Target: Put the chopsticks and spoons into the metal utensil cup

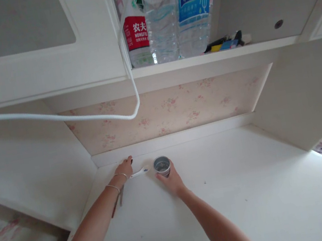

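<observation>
My left hand (125, 167) is closed near the back of the white surface. A pair of brown chopsticks (122, 196) runs out beneath its wrist, and a dark end shows at the fingertips; the fingers hide the middle. Just right of that hand lies a white spoon (139, 172) with a blue mark on it. My right hand (172, 180) grips a small round metal cup (161, 163) by its right and near side. The cup's mouth faces up toward me, and small holes show in its bottom.
Overhead, an open shelf (215, 57) holds several water bottles (163, 20) and small dark, yellow and blue items (227, 43). A white cable (95, 117) hangs across the front. Side panels (293, 93) and a flowered back wall (174, 109) enclose the white surface (228, 216).
</observation>
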A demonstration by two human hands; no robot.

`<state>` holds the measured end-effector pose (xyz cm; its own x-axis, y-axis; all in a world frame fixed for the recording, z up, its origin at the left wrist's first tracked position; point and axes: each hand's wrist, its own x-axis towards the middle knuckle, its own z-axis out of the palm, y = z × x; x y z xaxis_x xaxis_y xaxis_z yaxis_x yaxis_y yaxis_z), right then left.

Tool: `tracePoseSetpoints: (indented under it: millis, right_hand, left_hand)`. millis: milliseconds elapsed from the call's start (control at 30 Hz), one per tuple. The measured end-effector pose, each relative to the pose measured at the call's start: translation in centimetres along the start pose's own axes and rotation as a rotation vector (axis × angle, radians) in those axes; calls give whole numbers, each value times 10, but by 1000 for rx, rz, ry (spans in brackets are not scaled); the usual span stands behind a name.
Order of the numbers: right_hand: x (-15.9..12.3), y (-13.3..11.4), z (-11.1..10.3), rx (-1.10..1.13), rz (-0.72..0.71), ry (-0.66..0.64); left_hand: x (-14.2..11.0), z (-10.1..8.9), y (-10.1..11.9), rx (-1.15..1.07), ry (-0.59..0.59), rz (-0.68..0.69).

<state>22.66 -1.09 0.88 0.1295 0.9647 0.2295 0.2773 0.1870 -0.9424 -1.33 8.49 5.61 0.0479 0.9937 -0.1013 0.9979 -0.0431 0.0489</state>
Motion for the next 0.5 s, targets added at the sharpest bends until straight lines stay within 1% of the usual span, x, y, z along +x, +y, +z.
tracePoseSetpoints:
  millis: [100, 200, 400, 500]
  right_hand:
    - [2, 1, 7, -147, 68, 40]
    - [0, 2, 8, -210, 89, 53]
    - [-1, 2, 7, -217, 88, 49]
    - [-1, 4, 8, -236, 83, 53]
  left_hand:
    - [8, -11, -14, -47, -16, -147]
    - [11, -16, -27, -92, -42, -274]
    - [9, -8, -40, -154, -77, -460]
    - [7, -4, -45, -167, -59, -491]
